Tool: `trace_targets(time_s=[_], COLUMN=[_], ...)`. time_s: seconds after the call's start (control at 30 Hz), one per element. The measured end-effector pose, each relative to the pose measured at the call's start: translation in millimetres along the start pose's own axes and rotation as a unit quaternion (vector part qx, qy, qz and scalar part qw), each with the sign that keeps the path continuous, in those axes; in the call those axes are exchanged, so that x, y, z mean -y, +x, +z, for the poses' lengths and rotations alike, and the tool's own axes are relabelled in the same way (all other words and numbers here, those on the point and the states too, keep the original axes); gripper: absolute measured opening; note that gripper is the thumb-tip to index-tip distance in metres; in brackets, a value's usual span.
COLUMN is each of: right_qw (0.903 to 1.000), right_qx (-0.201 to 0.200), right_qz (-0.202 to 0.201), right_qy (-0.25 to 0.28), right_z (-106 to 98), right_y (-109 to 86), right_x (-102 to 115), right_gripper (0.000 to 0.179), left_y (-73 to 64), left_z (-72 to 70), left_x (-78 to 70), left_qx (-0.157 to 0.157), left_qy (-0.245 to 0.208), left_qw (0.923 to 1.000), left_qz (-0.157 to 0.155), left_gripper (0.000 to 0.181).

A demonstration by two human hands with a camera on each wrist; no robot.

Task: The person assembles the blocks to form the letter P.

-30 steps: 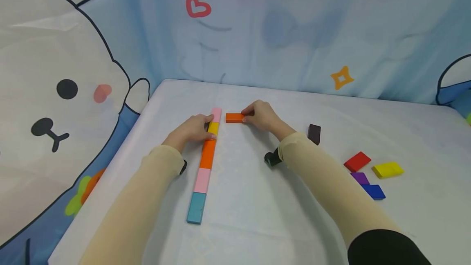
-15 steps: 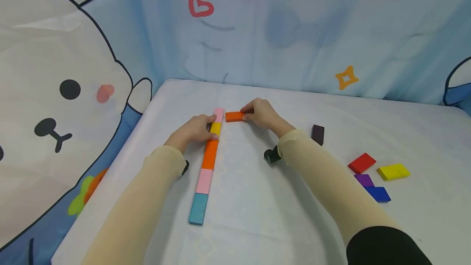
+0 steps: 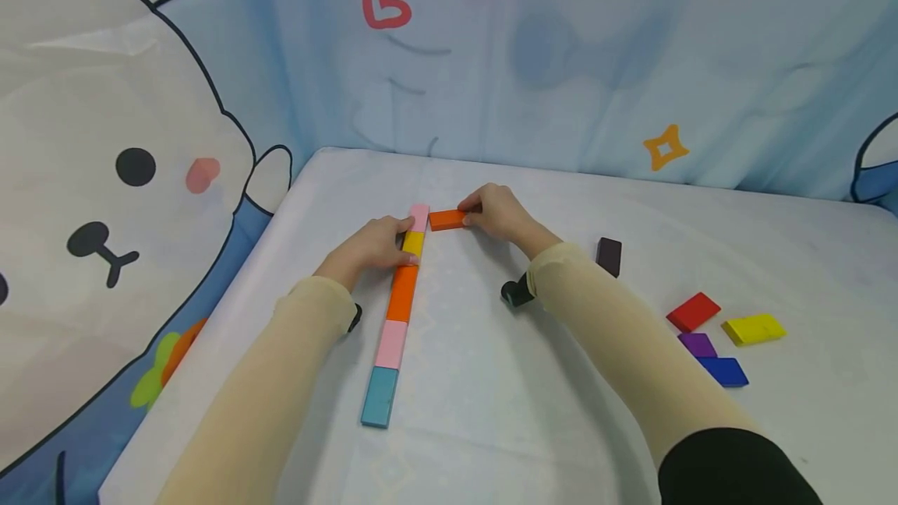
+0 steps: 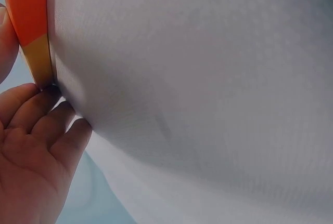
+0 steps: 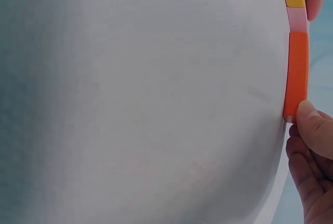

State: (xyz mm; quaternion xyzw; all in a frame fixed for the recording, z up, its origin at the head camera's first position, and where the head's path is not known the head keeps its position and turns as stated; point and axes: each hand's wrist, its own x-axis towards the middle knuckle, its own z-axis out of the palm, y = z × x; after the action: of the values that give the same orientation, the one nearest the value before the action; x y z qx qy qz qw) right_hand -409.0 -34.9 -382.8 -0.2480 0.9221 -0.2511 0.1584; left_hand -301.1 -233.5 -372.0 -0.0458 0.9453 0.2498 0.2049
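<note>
Nearest on the worktop (image 3: 456, 419) lies the teal block (image 3: 380, 397); the lower pink block (image 3: 390, 344) and the long orange block (image 3: 403, 292) continue its row. Well apart, to the right, are blue (image 3: 724, 372), purple (image 3: 698, 345) and red (image 3: 693, 312) blocks. Farther, the left hand (image 3: 368, 246) has its grip on the row's yellow block (image 3: 413, 242). Farthest, beside the upper pink block (image 3: 419, 217), the right hand (image 3: 500, 214) pinches the crosswise orange block (image 3: 445, 220).

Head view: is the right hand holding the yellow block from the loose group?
No, the right hand pinches one end of an orange block.
</note>
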Motion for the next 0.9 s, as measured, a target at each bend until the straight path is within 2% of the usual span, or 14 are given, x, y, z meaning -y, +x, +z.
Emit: trace_targets(time_s=[0.43, 0.67, 0.9], right_qw=[1.0000, 0.9999, 1.0000], right_qx=[0.000, -0.005, -0.004], right_qz=[-0.003, -0.012, -0.006], right_qy=[0.001, -0.007, -0.004], right_z=[1.1, 1.4, 2.2], right_y=[1.0, 0.5, 0.1], right_x=[-0.5, 0.0, -1.2], right_gripper=[0.034, 0.034, 0.035], left_y=[1.3, 0.7, 0.5], left_z=[1.2, 2.0, 2.1], left_x=[1.7, 3.1, 2.4], left_qx=[-0.003, -0.012, -0.011], left_qy=[0.005, 0.010, 0.002], left_qw=[1.0000, 0.9997, 0.9998], left_qz=[0.005, 0.020, 0.014], left_gripper=[0.079, 0.078, 0.078])
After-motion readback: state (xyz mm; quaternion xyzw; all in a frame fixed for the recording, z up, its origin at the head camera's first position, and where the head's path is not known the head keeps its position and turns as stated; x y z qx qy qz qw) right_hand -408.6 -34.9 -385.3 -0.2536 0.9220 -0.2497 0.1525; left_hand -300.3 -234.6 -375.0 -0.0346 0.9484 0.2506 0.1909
